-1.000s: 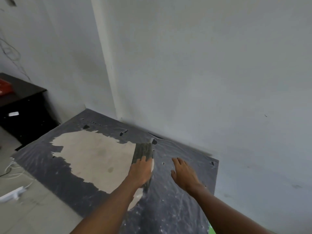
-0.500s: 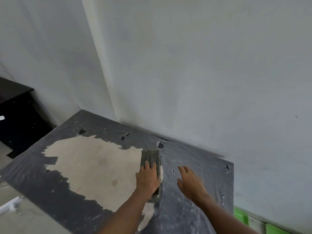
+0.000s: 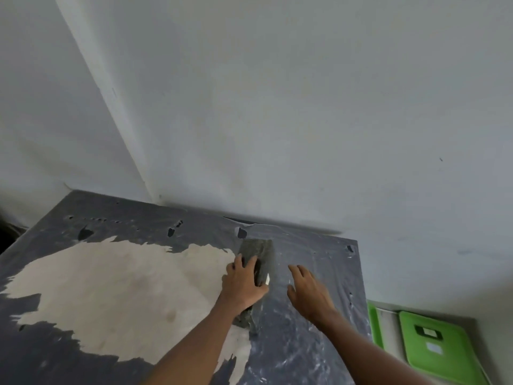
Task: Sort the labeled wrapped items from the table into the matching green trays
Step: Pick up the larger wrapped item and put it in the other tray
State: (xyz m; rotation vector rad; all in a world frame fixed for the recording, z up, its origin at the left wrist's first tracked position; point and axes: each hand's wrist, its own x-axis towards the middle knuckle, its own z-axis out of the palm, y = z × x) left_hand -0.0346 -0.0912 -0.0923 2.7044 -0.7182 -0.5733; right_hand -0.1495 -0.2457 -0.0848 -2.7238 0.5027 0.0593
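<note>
A long dark wrapped item lies on the table, which has a worn black covering with a bare tan patch. My left hand rests on top of the item's middle, fingers curled over it, and a white label edge shows beside my thumb. Flat and open on the black covering, my right hand sits just right of the item, not touching it. A green tray with a small label lies on the floor at the lower right, and a second green tray edge shows beside it.
White walls meet in a corner right behind the table's far edge. The table's right edge runs down past my right forearm, and the trays lie below it. A dark piece of furniture shows at the far left edge.
The view has swung to the right, bringing the green trays on the floor into sight. My left hand stays on the wrapped item; my right hand stays flat beside it.
</note>
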